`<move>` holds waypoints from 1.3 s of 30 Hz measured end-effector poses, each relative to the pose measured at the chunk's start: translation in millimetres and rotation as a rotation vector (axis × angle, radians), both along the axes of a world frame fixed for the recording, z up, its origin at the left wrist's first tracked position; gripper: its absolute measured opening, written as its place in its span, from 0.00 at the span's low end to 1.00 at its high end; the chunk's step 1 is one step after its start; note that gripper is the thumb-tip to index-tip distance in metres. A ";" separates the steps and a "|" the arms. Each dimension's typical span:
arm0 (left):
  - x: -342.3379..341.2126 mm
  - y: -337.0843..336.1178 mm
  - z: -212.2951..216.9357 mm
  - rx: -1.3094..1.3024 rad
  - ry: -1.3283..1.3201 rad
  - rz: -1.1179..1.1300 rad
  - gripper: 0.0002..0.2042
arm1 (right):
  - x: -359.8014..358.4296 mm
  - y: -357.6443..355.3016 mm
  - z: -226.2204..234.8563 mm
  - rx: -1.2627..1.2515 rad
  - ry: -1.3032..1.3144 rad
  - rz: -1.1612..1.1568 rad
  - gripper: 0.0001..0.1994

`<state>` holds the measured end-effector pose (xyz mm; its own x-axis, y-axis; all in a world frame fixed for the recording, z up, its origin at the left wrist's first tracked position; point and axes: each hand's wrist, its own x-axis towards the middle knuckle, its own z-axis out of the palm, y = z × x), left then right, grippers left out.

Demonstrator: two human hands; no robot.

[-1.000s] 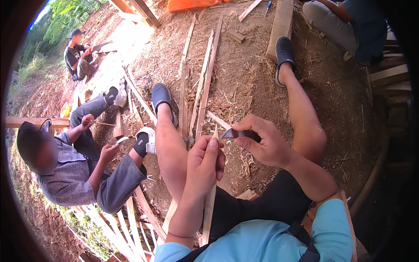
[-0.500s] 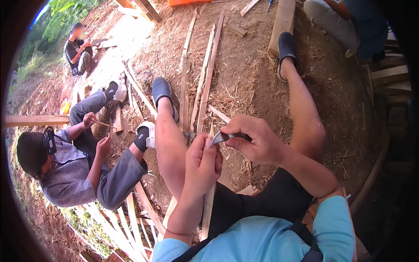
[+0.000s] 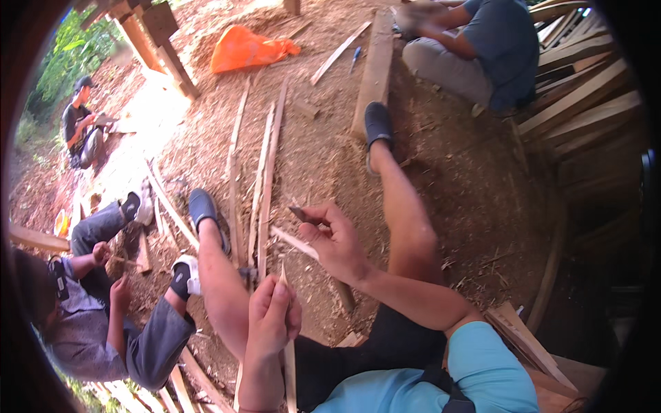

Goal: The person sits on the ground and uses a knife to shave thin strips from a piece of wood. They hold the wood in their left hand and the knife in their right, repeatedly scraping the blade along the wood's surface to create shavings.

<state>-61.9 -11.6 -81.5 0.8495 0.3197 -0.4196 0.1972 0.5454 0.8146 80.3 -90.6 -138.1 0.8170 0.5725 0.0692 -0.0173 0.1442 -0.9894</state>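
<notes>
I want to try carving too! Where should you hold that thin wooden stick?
Probably low on the wooden stick, wrapping from the left side as the left hand does. Its pointed tip stands upright above the fist, nearest the small knife in the right hand.

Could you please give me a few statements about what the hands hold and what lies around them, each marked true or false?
1. The left hand grips a thin wooden strip. True.
2. The right hand is empty. False: it holds a small knife.
3. The knife touches the strip. False: they are apart.
4. An orange bag lies on the ground. True.
5. The person's feet are bare. False: dark shoes.
</notes>
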 end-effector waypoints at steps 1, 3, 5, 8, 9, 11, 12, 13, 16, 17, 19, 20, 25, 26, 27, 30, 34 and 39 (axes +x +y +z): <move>-0.3 -2.6 -0.3 -0.019 0.012 0.020 0.11 | 9.6 -1.4 1.6 0.005 -0.033 -0.040 0.10; -0.9 3.1 -2.3 -0.039 0.027 0.092 0.11 | 12.6 -17.5 15.7 -0.026 -0.209 0.126 0.12; 2.3 14.1 -3.4 -0.114 -0.075 0.176 0.11 | 7.0 -28.7 24.7 -0.119 -0.180 0.327 0.11; 9.2 11.9 -2.4 -0.128 -0.025 0.189 0.10 | -3.5 -35.2 25.5 -0.143 -0.312 0.455 0.11; 10.6 7.6 -3.1 -0.095 0.025 0.194 0.09 | -6.2 -33.7 23.7 -0.112 -0.246 0.445 0.11; 11.7 7.2 -3.1 -0.128 0.005 0.189 0.09 | -6.2 -28.9 22.3 -0.056 -0.115 0.433 0.12; 9.1 9.2 -3.2 -0.125 0.000 0.192 0.09 | -7.5 -25.9 22.2 -0.059 -0.156 0.428 0.11; 6.8 11.5 -3.6 -0.124 -0.006 0.198 0.09 | -7.1 -23.0 22.6 -0.062 -0.196 0.426 0.11; 5.1 19.0 -8.1 -0.145 -0.008 0.170 0.09 | -3.6 -16.9 20.0 -0.093 -0.263 0.442 0.10; 7.7 18.8 -10.2 -0.170 0.017 0.140 0.09 | -2.5 -20.4 17.6 -0.118 -0.251 0.454 0.10; 11.1 20.9 -3.0 -0.226 0.023 0.096 0.10 | -7.3 -21.2 20.4 -0.117 -0.066 0.435 0.10; 10.7 21.3 -0.4 -0.232 0.021 0.089 0.10 | -7.8 -21.8 22.0 -0.118 -0.098 0.439 0.10; 5.3 24.5 -8.4 -0.157 -0.011 0.088 0.11 | -9.2 -14.3 20.4 -0.099 -0.220 0.446 0.09; 3.7 25.9 -9.2 -0.150 -0.017 0.082 0.11 | -10.4 -11.2 19.8 -0.085 -0.261 0.435 0.09; 4.1 25.9 -9.6 -0.177 -0.027 0.082 0.12 | -9.9 -9.9 19.0 -0.068 -0.312 0.420 0.09; 4.6 23.9 -10.3 -0.240 -0.056 0.082 0.12 | -9.6 -10.1 14.6 -0.013 -0.326 0.385 0.09; 5.4 21.5 -10.6 -0.261 -0.082 0.106 0.13 | -11.9 -11.5 13.2 -0.019 -0.367 0.355 0.09; 7.3 18.0 -10.4 -0.258 -0.074 0.095 0.13 | -13.8 -10.2 13.0 -0.052 -0.386 0.262 0.08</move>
<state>-54.5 6.4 -91.8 0.8520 0.2901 -0.4358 0.0804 0.7500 0.6565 66.6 -100.7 -125.1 0.5645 0.7668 0.3054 0.3238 0.1345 -0.9365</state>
